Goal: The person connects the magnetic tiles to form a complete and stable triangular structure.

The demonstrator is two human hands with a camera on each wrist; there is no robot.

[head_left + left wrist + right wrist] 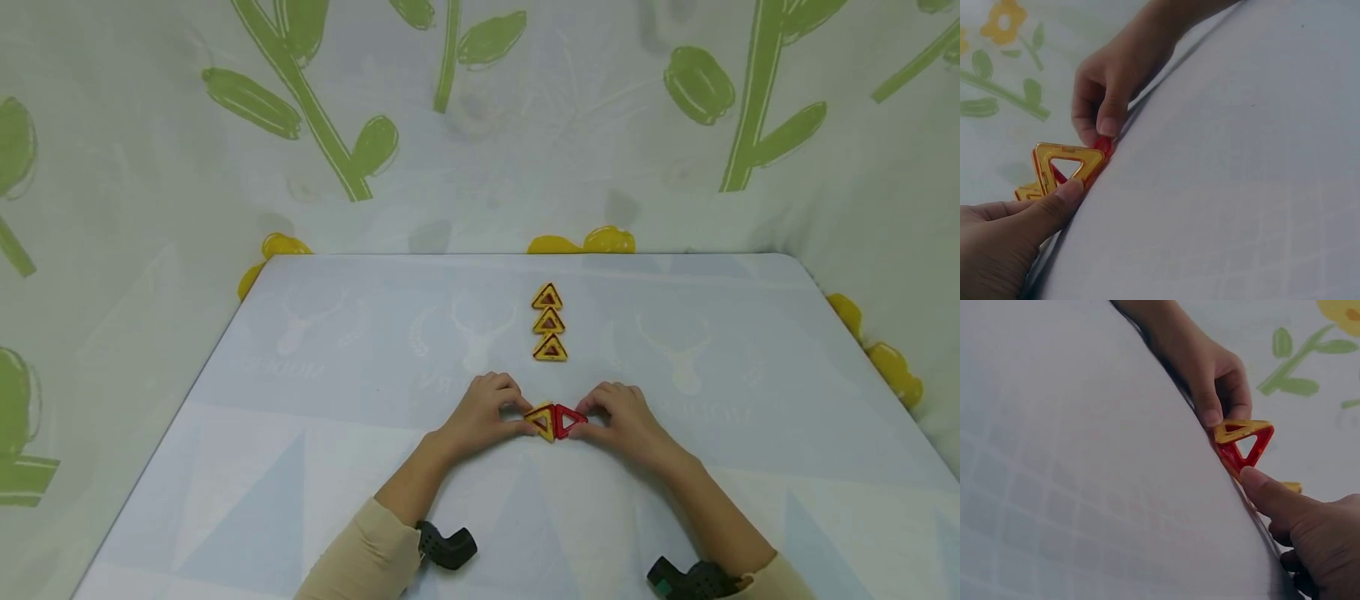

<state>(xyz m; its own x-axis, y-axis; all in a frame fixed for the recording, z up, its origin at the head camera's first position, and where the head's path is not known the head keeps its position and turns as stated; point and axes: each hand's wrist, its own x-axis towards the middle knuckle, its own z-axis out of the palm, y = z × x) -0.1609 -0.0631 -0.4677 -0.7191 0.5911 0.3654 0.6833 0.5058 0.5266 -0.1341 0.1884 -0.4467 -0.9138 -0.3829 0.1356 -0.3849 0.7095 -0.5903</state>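
Note:
Thumb and fingers of my left hand [486, 414] pinch a yellow triangular magnetic tile [550, 430] by its outer corner. My right hand [624, 423] pinches a red triangular tile [558, 422] the same way. The two tiles meet edge to edge between the hands. In the left wrist view, the yellow tile [1089, 160] stands tilted, with red showing through its triangular opening. The right wrist view shows the red tile [1264, 442] tilted below the yellow one [1249, 430]. Fingertips behind the tiles are partly hidden.
Beyond the hands, three yellow triangles with dark red edging, the nearest one [551, 357], lie in a column on the pale patterned table [262, 492]. A leaf-printed cloth [487, 183] hangs behind the table. Black wrist devices [447, 547] sit at both cuffs.

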